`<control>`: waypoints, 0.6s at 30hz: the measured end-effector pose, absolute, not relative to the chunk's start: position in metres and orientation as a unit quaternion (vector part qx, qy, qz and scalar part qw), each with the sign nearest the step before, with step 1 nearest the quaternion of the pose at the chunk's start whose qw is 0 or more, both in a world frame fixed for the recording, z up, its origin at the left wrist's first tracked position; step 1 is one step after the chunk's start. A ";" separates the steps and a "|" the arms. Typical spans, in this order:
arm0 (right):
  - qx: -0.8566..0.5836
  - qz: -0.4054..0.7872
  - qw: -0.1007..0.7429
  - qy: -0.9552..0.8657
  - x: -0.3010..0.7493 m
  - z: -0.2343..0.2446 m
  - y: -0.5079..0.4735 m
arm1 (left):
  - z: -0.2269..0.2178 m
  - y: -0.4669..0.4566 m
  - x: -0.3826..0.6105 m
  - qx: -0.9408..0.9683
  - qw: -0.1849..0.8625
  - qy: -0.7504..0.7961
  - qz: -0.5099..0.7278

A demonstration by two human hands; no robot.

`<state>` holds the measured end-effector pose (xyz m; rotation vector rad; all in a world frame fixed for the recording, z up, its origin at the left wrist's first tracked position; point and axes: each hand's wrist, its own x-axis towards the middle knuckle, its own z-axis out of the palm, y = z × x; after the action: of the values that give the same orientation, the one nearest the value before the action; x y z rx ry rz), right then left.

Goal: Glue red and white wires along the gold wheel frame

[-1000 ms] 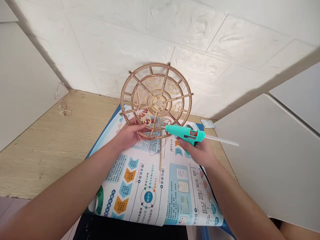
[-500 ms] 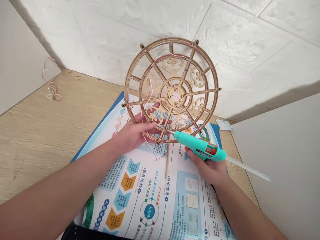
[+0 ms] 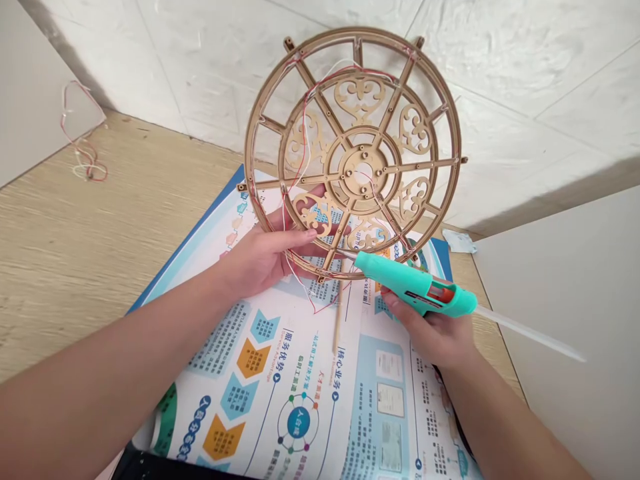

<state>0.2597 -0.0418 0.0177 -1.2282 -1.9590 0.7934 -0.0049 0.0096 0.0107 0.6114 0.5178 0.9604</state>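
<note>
My left hand (image 3: 265,257) grips the lower left of a round, gold-brown spoked frame (image 3: 360,137) with scroll ornaments, its thumb in front and fingers behind. The frame is held up at a tilt, its far side towards the wall. Thin red and white wires (image 3: 303,150) run along its rings, and loose ends hang below the rim. My right hand (image 3: 430,327) is closed round a turquoise hot glue gun (image 3: 400,277). The gun's metal nozzle is at the frame's lower spoke; whether it touches I cannot tell. A translucent glue stick (image 3: 530,330) sticks out of the gun's back.
Printed sheets (image 3: 250,400) with a blue edge lie under my hands, a thin wooden stick (image 3: 337,323) on them. A tangle of red and white wire (image 3: 87,160) lies on the left. A small white packet (image 3: 459,241) is by the right panel; a pale wall (image 3: 200,67) stands behind.
The frame appears larger and higher in view, its top nearer the upper edge. The glue gun and my right hand have shifted slightly right; both grips are kept.
</note>
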 end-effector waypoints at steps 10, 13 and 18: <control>-0.489 0.293 0.330 -0.753 0.263 0.017 -0.043 | 0.012 0.009 -0.005 0.267 0.815 0.253 0.447; -0.493 0.296 0.323 -0.752 0.263 0.018 -0.042 | 0.012 0.009 -0.005 0.270 0.814 0.254 0.446; -0.481 0.308 0.327 -0.753 0.260 0.020 -0.040 | 0.011 0.010 -0.005 0.277 0.814 0.245 0.447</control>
<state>0.2600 -0.0401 0.0205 -1.2593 -1.9730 0.8061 -0.0050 0.0095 0.0107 0.5915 0.5227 0.9542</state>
